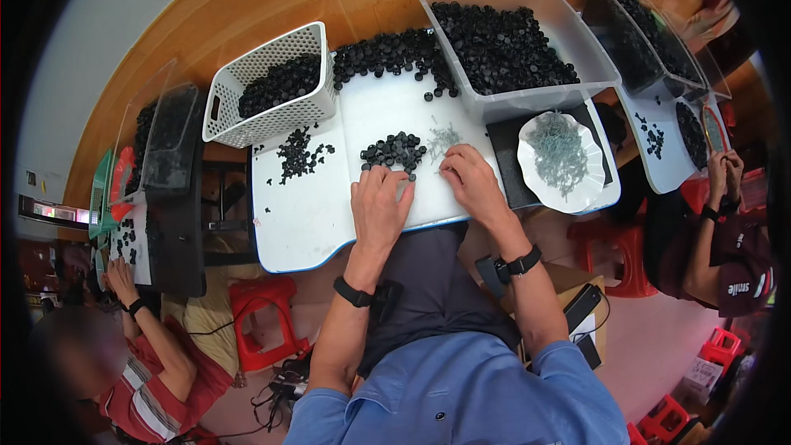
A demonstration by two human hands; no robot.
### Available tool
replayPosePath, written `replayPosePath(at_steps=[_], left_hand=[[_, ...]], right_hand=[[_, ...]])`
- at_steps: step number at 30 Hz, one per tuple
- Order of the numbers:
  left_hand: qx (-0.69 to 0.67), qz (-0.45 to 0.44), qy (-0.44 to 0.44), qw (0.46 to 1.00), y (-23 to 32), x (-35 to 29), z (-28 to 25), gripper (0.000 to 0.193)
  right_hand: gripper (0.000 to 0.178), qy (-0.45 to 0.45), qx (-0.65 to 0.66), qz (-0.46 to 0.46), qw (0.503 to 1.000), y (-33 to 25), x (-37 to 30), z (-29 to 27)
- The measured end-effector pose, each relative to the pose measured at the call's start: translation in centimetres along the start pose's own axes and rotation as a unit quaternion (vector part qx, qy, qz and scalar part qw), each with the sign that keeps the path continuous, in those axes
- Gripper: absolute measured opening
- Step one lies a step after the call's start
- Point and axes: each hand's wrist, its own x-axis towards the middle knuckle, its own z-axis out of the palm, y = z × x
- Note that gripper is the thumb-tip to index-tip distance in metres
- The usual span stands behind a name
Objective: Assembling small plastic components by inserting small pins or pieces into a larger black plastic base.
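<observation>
My left hand (381, 202) is at the near edge of a small pile of round black caps (395, 151). Its fingers are bent, and thumb and forefinger close on one black cap (412, 176). To the right, my right hand (475, 185) has its fingertips drawn together in a pinch. They are just below a loose scatter of thin, pale grey-green pieces (443, 138); whatever lies between them is too small to make out. Both hands rest low over the white tabletop (301, 231).
A white perforated basket (265, 107) and a large clear bin (535, 97) hold black caps. Small black parts (303, 155) lie at left. A white scalloped plate (531, 180) carries more pale pieces at right. Co-workers sit on both sides, near red stools (264, 321).
</observation>
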Motion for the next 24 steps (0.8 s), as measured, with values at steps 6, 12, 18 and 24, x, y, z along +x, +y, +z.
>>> replayPosePath(at_steps=[6, 12, 18, 24], left_hand=[[0.008, 0.001, -0.001, 1.0, 0.3, 0.1, 0.1, 0.029], [0.006, -0.017, 0.004, 1.0, 0.0, 0.0, 0.2, 0.027], [0.02, 0.002, 0.003, 1.0, 0.6, 0.4, 0.6, 0.024], [-0.148, 0.001, 0.027, 0.989, 1.8, 0.0, 2.8, 0.021]], right_hand=[[0.011, 0.0, -0.007, -0.007, 1.0, -0.1, 0.1, -0.1], [0.013, -0.016, 0.005, 0.02, 1.0, 0.2, 0.2, -0.1], [0.013, -0.039, 0.006, 0.01, 0.999, 0.3, 0.3, -0.8], [0.012, -0.003, -0.023, -0.048, 0.999, -0.5, -0.2, -1.0]])
